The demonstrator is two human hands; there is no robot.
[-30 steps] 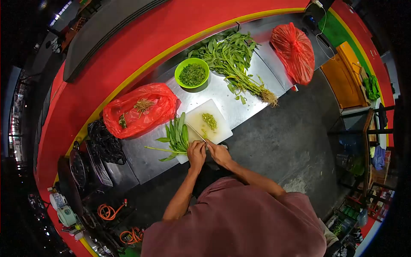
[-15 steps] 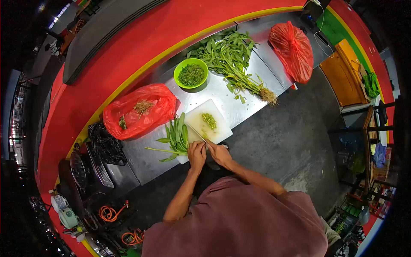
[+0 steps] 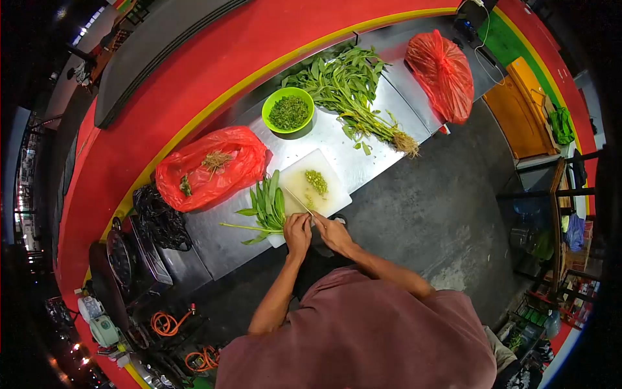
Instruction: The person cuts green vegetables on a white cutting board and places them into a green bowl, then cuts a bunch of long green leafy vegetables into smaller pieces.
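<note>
My left hand point(image 3: 298, 235) is closed on a bunch of leafy greens point(image 3: 264, 206) at the near left edge of a white cutting board point(image 3: 335, 194). The leaves spread out to the left, and the stems under my fingers are mostly hidden. Close beside it, my right hand point(image 3: 333, 233) grips a knife point(image 3: 299, 201), whose thin blade points away to the upper left across the board. Small pieces of chopped stem point(image 3: 316, 182) lie in a pile on the board, with a few more near the blade.
Behind the board stands a lime-green bowl point(image 3: 267, 121) of chopped greens. A large rooted bunch of greens point(image 3: 350, 87) lies on the steel table point(image 3: 227, 241). An open red plastic bag point(image 3: 243, 149) sits left, a tied red bag point(image 3: 444, 78) at far right, a black bag point(image 3: 159, 223) at far left.
Almost nothing differs. My two hands, the knife and the greens stay in nearly the same place, with only a very slight shift of the view.
</note>
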